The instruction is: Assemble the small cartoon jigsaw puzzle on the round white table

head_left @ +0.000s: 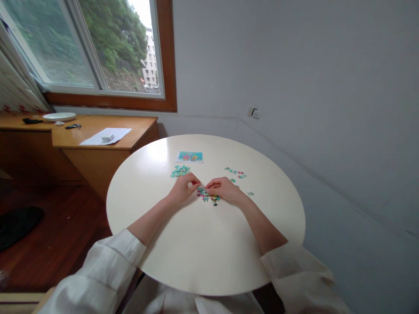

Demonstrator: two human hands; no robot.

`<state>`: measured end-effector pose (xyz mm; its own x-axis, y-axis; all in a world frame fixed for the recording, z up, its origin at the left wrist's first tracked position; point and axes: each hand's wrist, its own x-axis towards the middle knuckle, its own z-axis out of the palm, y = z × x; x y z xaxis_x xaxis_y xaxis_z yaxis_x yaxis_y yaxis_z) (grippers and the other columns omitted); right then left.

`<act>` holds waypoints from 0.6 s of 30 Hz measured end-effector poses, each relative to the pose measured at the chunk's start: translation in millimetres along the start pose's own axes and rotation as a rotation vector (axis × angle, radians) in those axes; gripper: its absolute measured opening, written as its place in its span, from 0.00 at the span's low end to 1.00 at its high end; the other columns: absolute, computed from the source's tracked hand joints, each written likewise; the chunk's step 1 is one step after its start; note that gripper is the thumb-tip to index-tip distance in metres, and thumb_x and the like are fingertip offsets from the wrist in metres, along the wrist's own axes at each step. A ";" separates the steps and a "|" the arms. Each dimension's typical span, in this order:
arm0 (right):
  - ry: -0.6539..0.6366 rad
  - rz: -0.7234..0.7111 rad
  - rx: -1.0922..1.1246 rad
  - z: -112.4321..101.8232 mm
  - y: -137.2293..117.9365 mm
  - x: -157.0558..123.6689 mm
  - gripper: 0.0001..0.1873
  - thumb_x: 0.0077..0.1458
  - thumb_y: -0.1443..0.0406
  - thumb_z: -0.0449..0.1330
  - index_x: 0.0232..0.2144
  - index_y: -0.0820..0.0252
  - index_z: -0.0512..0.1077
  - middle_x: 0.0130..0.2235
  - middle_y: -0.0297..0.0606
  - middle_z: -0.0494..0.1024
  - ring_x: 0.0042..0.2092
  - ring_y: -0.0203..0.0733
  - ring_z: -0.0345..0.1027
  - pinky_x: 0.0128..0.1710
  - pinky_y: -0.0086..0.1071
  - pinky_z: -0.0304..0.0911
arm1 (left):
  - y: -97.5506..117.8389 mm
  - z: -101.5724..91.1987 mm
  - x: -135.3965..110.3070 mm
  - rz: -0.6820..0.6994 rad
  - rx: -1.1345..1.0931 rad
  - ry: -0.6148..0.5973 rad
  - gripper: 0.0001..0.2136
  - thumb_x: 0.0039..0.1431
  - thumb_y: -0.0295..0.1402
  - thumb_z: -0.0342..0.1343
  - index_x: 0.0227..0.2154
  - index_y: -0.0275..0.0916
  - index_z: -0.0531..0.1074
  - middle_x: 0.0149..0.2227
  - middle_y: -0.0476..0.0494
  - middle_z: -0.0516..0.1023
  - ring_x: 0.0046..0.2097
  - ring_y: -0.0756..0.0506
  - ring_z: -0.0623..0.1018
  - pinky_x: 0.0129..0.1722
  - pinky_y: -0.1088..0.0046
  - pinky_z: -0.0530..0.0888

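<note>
A partly joined patch of jigsaw puzzle (207, 196), in teal, pink and yellow, lies on the round white table (203, 248) between my hands. My left hand (184, 190) is closed in a pinch at its upper left edge; whatever is in those fingertips is too small to make out. From the other side my right hand (224, 190) has thumb and forefinger pinched on a jigsaw piece at the patch's top, partly hidden by the fingers. Beyond my left hand sits a heap of loose teal jigsaw pieces (180, 171). A picture card (190, 157) with cartoon figures lies farther back.
Several loose jigsaw pieces (241, 175) are scattered beyond and right of my right hand, with a small bunch (250, 193) farther right. At the back left, a wooden desk (144, 126) holds a paper sheet (94, 137), a small white box (107, 138) and a white plate (59, 116).
</note>
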<state>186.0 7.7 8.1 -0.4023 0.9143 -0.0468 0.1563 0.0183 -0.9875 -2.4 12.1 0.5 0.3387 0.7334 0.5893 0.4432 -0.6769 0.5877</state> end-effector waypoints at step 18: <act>-0.018 0.010 -0.074 -0.7 -2.3 -2.5 0.10 0.35 0.66 0.64 0.25 0.66 0.71 0.18 0.33 0.72 0.22 0.31 0.63 0.24 0.26 0.58 | 1.0 0.4 0.7 -0.014 0.006 -0.017 0.04 0.51 0.25 0.54 0.22 0.35 0.71 0.25 0.47 0.71 0.29 0.50 0.70 0.31 0.74 0.67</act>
<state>187.2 5.6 10.6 -0.4162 0.9073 -0.0594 0.2258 0.0399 -0.9734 -1.4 12.0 1.3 0.3469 0.7436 0.5716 0.4528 -0.6665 0.5923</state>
